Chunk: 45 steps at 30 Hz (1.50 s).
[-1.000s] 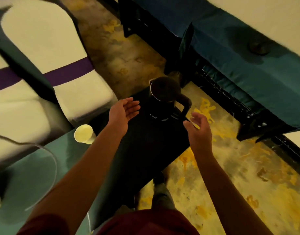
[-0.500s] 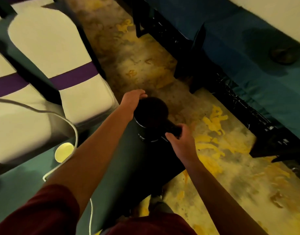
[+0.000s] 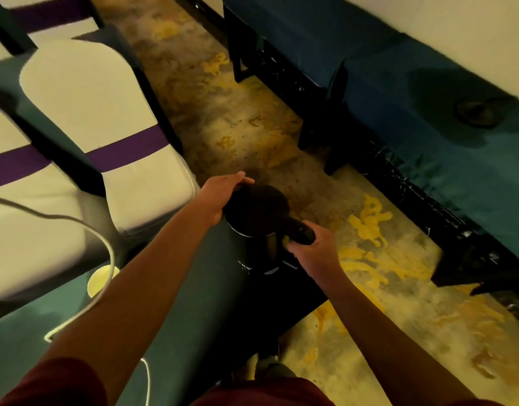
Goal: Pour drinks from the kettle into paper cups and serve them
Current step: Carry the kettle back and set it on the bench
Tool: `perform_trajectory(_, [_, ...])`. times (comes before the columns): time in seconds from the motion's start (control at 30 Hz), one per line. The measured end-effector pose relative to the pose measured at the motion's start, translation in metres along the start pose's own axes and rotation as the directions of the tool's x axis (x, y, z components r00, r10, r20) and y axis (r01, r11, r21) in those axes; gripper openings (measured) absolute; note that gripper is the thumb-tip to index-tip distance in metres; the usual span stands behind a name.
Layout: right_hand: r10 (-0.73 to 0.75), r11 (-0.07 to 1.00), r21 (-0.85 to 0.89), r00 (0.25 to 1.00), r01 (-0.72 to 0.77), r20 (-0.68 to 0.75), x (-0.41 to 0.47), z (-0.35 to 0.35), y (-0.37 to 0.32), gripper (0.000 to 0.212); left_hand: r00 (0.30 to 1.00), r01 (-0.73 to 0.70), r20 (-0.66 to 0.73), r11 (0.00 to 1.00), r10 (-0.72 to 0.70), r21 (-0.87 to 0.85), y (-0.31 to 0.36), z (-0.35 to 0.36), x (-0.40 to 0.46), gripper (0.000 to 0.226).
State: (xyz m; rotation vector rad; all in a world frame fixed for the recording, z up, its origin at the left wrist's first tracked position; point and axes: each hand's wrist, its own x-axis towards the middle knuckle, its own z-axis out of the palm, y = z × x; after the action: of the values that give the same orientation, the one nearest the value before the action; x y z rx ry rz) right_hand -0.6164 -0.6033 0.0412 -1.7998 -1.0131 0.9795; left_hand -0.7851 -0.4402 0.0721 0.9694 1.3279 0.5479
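Both my hands are on the black kettle [image 3: 257,230] — my left hand [image 3: 220,194] curls over its lid's far rim, my right hand [image 3: 309,250] grips its handle. One paper cup [image 3: 98,281] sits well left of my fingers — on the green tablecloth [image 3: 194,288].

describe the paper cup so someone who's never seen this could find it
Start at the green-clothed table on the left, by the white chair covers with purple bands. The pale yellow paper cup stands near its chair-side edge, left of the black kettle, a white cable crossing its rim; it is the only cup there.
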Motion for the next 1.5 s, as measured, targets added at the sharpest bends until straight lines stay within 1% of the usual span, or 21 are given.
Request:
perform_trajectory(0.07, [-0.030, 0.998, 0.059, 0.999, 0.031, -0.025, -0.009, -0.006, -0.007, 0.009, 0.999, -0.017, 0.046, 0.999, 0.019, -0.043, 0.010, 0.003, -0.010, 0.029])
perform_trajectory(0.13, [-0.058, 0.991, 0.114, 0.995, 0.067, -0.084, -0.021, -0.013, -0.019, 0.013, 0.991, -0.068, 0.106, 0.994, 0.077, -0.090, 0.025, 0.007, -0.024, 0.026])
perform_trajectory(0.2, [-0.082, 0.983, 0.155, 0.989, 0.102, -0.127, -0.031, -0.021, -0.035, 0.008, 0.980, -0.113, 0.145, 0.982, 0.136, -0.153, 0.042, 0.014, -0.038, 0.026])
perform_trajectory(0.23, [-0.099, 0.980, 0.159, 0.984, 0.123, -0.149, -0.040, -0.025, -0.045, 0.011, 0.974, -0.127, 0.164, 0.973, 0.159, -0.191, 0.050, 0.017, -0.047, 0.027])
perform_trajectory(0.3, [-0.132, 0.974, 0.161, 0.975, 0.162, -0.181, -0.059, -0.035, -0.068, 0.027, 0.960, -0.142, 0.200, 0.954, 0.198, -0.263, 0.061, 0.024, -0.063, 0.030])
perform_trajectory(0.33, [-0.147, 0.969, 0.170, 0.970, 0.181, -0.195, -0.068, -0.040, -0.077, 0.030, 0.953, -0.153, 0.209, 0.945, 0.218, -0.288, 0.063, 0.028, -0.069, 0.031])
perform_trajectory(0.43, [-0.156, 0.966, 0.162, 0.952, 0.203, -0.262, -0.089, -0.055, -0.092, 0.028, 0.925, -0.232, 0.215, 0.914, 0.313, -0.333, 0.070, 0.040, -0.090, 0.032])
perform_trajectory(0.5, [-0.133, 0.971, 0.142, 0.930, 0.191, -0.343, -0.103, -0.066, -0.098, 0.026, 0.897, -0.305, 0.219, 0.896, 0.384, -0.323, 0.077, 0.052, -0.104, 0.035])
perform_trajectory(0.53, [-0.132, 0.969, 0.147, 0.919, 0.198, -0.371, -0.110, -0.071, -0.100, 0.027, 0.880, -0.328, 0.243, 0.892, 0.409, -0.311, 0.081, 0.057, -0.112, 0.036])
perform_trajectory(0.57, [-0.145, 0.964, 0.149, 0.907, 0.219, -0.395, -0.120, -0.078, -0.102, 0.032, 0.864, -0.332, 0.280, 0.893, 0.417, -0.304, 0.086, 0.063, -0.121, 0.036])
perform_trajectory(0.63, [-0.195, 0.953, 0.133, 0.888, 0.271, -0.416, -0.138, -0.088, -0.108, 0.051, 0.836, -0.291, 0.368, 0.897, 0.407, -0.332, 0.092, 0.072, -0.136, 0.036])
perform_trajectory(0.67, [-0.219, 0.946, 0.127, 0.878, 0.298, -0.426, -0.147, -0.094, -0.110, 0.054, 0.815, -0.271, 0.414, 0.898, 0.405, -0.346, 0.095, 0.078, -0.143, 0.037])
perform_trajectory(0.73, [-0.239, 0.935, 0.128, 0.852, 0.332, -0.466, -0.161, -0.105, -0.113, 0.042, 0.773, -0.266, 0.478, 0.897, 0.417, -0.354, 0.100, 0.089, -0.159, 0.041])
perform_trajectory(0.8, [-0.228, 0.930, 0.132, 0.818, 0.344, -0.527, -0.172, -0.121, -0.113, 0.031, 0.749, -0.280, 0.507, 0.897, 0.427, -0.342, 0.105, 0.103, -0.176, 0.045])
perform_trajectory(0.9, [-0.203, 0.934, 0.116, 0.772, 0.337, -0.602, -0.183, -0.151, -0.108, 0.033, 0.714, -0.363, 0.534, 0.891, 0.453, -0.271, 0.113, 0.130, -0.203, 0.049])
perform_trajectory(0.97, [-0.202, 0.935, 0.100, 0.746, 0.339, -0.635, -0.190, -0.172, -0.108, 0.030, 0.705, -0.387, 0.544, 0.890, 0.455, -0.243, 0.118, 0.149, -0.218, 0.048])
perform_trajectory(1.07, [-0.200, 0.930, 0.102, 0.720, 0.353, -0.664, -0.193, -0.203, -0.110, 0.028, 0.715, -0.382, 0.537, 0.893, 0.448, -0.237, 0.131, 0.180, -0.231, 0.047])
perform_trajectory(1.17, [-0.241, 0.931, 0.026, 0.664, 0.365, -0.708, -0.187, -0.244, -0.106, 0.028, 0.705, -0.384, 0.539, 0.887, 0.461, -0.256, 0.143, 0.222, -0.237, 0.048])
perform_trajectory(1.27, [-0.270, 0.933, -0.034, 0.636, 0.358, -0.723, -0.175, -0.293, -0.098, 0.017, 0.706, -0.388, 0.524, 0.880, 0.475, -0.275, 0.153, 0.269, -0.237, 0.047])
perform_trajectory(1.4, [-0.251, 0.939, -0.012, 0.660, 0.344, -0.708, -0.156, -0.341, -0.086, 0.012, 0.717, -0.391, 0.503, 0.876, 0.482, -0.282, 0.167, 0.315, -0.238, 0.047])
perform_trajectory(1.5, [-0.254, 0.929, 0.005, 0.649, 0.370, -0.717, -0.138, -0.383, -0.077, 0.012, 0.722, -0.381, 0.493, 0.874, 0.485, -0.302, 0.178, 0.357, -0.233, 0.048])
